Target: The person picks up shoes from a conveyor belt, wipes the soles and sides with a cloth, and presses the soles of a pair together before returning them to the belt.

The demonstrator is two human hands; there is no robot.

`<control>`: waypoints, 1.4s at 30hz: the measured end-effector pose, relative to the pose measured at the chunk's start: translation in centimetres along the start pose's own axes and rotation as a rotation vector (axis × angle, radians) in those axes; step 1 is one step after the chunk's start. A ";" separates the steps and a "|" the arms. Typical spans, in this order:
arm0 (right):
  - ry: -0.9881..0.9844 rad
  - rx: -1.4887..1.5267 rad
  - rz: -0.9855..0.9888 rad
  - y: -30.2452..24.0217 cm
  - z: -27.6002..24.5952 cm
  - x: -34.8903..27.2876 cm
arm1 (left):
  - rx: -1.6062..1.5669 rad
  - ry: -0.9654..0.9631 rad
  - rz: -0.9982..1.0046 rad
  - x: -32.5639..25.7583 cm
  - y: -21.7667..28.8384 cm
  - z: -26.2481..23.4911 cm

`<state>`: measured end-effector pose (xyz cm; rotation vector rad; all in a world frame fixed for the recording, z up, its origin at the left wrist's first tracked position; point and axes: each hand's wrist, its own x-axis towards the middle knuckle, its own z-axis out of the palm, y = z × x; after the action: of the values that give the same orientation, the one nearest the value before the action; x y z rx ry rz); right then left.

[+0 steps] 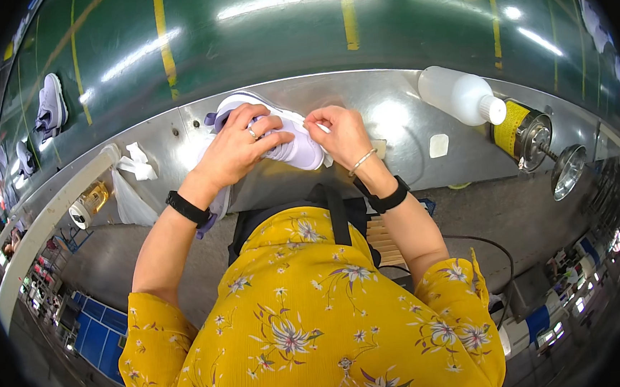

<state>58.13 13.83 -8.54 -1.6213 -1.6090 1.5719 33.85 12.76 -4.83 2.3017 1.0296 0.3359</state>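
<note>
Sneaker (300, 149), lilac & white, prob light w/ soft upper, stiffer sole; left hand (238, 148) spread gripping over top, right hand (342, 135) pinching its edge

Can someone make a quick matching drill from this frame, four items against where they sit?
Items:
1. lilac and white shoe
2. white plastic bottle
3. yellow-wrapped spool
4. lilac shoe on the belt

Places:
A. far left, alone on the green conveyor belt
B. lying on its side at the right of the steel bench
C. under the left hand and right hand, at the bench edge
D. right of the bottle, beside a shiny metal disc

Pairs: 1-C, 2-B, 3-D, 4-A
</note>
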 end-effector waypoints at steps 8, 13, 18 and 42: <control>-0.022 -0.100 -0.145 -0.4 0.7 2.1 | 0.016 -0.004 0.015 0.1 -0.1 0.1; -0.090 -0.015 0.028 0.1 -1.0 0.2 | 0.008 0.002 0.013 0.0 -0.1 0.1; -0.115 -0.106 -0.002 -0.9 -0.7 1.6 | 0.035 0.008 0.015 0.3 0.0 0.0; -0.209 -0.113 0.080 -1.3 -0.6 3.5 | 0.013 -0.012 0.019 0.2 -0.2 0.1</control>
<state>57.08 17.47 -8.82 -1.6435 -1.7883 1.7709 33.90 12.93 -5.02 2.3239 1.0074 0.3234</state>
